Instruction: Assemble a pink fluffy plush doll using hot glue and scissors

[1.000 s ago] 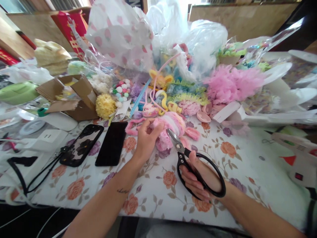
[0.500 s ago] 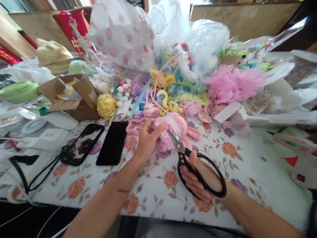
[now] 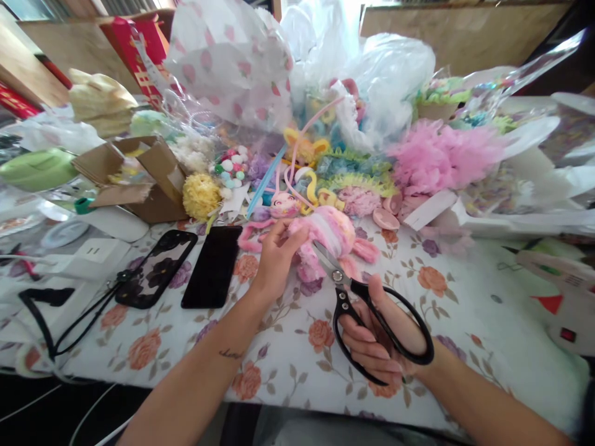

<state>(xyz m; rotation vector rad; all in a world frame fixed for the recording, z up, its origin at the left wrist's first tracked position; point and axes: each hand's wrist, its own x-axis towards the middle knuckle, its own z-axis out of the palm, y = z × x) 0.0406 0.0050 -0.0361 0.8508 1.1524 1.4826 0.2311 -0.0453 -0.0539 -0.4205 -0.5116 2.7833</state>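
Note:
Near the middle of the table, my left hand [image 3: 277, 251] pinches the left side of a fluffy pink plush piece [image 3: 331, 232] banded with white and peach. My right hand [image 3: 372, 337] grips a pair of scissors [image 3: 344, 288] by its black handles, which stand apart. The metal blades point up and left, their tips against the lower part of the plush. Exactly what lies between the blades is hard to make out. A fuzzy pink strip [image 3: 248, 238] lies just left of the plush, partly behind my left hand.
Two phones, one black [image 3: 210, 266] and one in a flowered case [image 3: 155, 267], lie to the left. A cardboard box [image 3: 160, 179], a yellow pompom [image 3: 202, 196], pink tulle [image 3: 444, 158] and plastic bags [image 3: 227, 68] crowd the back. A glue gun [image 3: 558, 291] is at right.
The scissors' handles have spread a little wider, and my right hand has shifted slightly right and down. My left hand keeps its pinch on the plush piece.

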